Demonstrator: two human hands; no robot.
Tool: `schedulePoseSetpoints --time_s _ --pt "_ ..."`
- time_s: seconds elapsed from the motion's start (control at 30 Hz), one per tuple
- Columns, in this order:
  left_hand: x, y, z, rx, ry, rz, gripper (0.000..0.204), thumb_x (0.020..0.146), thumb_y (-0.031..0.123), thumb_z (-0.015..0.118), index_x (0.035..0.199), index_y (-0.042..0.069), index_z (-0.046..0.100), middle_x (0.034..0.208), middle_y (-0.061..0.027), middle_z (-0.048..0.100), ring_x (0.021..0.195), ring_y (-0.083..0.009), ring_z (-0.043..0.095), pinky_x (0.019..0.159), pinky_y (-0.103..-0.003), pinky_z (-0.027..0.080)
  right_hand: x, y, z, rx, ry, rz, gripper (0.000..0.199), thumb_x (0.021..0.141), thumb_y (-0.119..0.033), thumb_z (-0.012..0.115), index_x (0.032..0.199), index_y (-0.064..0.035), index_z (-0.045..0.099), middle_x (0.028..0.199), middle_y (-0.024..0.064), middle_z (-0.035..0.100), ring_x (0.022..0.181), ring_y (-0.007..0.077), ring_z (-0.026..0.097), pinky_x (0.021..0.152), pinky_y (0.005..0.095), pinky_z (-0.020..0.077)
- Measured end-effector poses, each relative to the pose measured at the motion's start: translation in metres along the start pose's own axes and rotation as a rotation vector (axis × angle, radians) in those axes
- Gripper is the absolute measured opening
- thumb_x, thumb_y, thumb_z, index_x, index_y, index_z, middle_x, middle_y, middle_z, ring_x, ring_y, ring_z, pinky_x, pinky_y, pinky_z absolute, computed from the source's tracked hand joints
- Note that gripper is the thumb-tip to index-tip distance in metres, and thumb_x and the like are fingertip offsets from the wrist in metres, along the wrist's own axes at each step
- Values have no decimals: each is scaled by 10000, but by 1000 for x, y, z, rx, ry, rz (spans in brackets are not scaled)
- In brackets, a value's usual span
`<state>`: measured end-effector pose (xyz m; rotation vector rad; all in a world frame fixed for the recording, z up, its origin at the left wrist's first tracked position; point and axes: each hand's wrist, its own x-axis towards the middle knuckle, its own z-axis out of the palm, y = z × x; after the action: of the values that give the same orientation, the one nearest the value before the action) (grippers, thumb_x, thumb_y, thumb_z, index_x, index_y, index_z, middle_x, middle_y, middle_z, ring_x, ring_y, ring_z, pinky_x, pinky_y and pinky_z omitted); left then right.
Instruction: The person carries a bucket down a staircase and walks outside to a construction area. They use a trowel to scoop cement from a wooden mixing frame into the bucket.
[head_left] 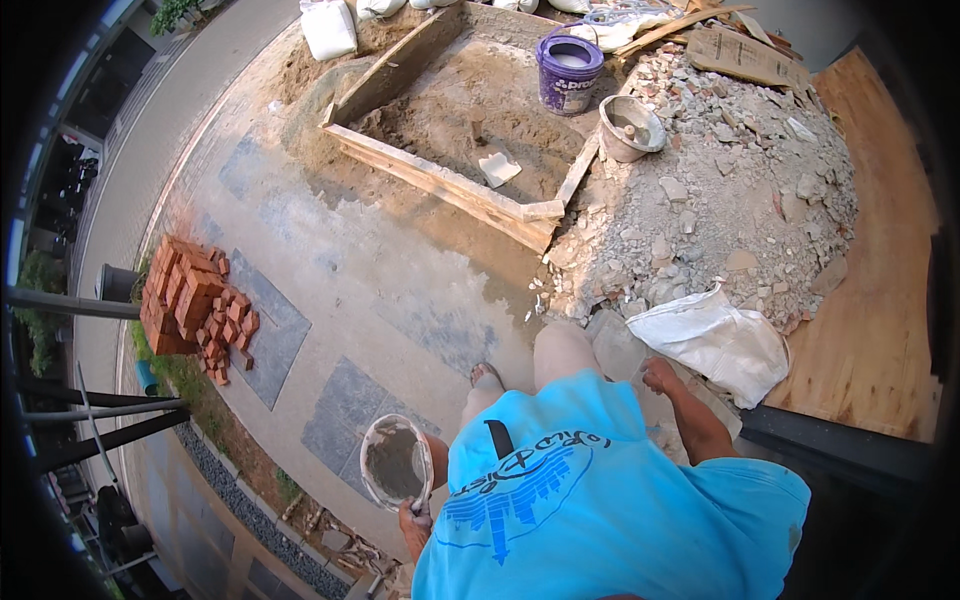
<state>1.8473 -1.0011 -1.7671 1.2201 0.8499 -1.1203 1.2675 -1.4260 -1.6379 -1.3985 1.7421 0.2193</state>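
My left hand [413,522] grips the near rim of a round bucket [374,438], which hangs at my left side. Grey wet mortar [398,463] coats its inside, and the rim is pale with smears. My right hand [659,376] is curled closed beside my right leg, with nothing visible in its fingers. Close to that hand lies a crumpled white sack [712,340] at the foot of the rubble, apart from it.
Ahead stands a wooden-board frame [440,186] holding sand and mortar. A purple pail [568,75] and a mortar-smeared bucket [627,150] stand by it. Rubble [720,200] and a plywood sheet [870,270] lie right; stacked red bricks [185,300] left. Paving [340,290] stretches between.
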Motion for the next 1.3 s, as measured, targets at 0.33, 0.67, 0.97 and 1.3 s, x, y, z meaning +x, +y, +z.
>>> schedulePoseSetpoints --time_s 0.33,0.67,0.97,1.3 --pt "16 79 36 30 -52 79 247 817 101 518 984 -76 474 1005 -176 542 916 -312 571 836 -417 534 67 -118 43 -36 40 -564 414 646 -146 561 1036 -22 620 672 184 618 494 237 614 507 351 516" --pt "28 176 150 1112 -123 728 270 808 80 590 1008 -78 502 955 -171 568 809 -276 604 724 -347 529 134 -161 69 -95 29 -273 201 706 -117 544 850 -30 654 643 167 620 486 229 614 462 335 506" --pt "41 256 319 934 26 788 288 825 190 570 997 -37 535 913 -134 547 788 -222 569 683 -312 524 220 -225 -1 -60 239 -255 315 633 -184 583 919 -74 657 889 204 629 838 380 597 749 442 478" --pt "96 354 516 548 -131 381 241 768 167 600 905 -29 565 886 -110 568 802 -253 583 693 -361 529 236 -253 -46 -37 489 -144 311 630 -158 567 914 -44 622 874 212 611 839 383 588 744 445 474"
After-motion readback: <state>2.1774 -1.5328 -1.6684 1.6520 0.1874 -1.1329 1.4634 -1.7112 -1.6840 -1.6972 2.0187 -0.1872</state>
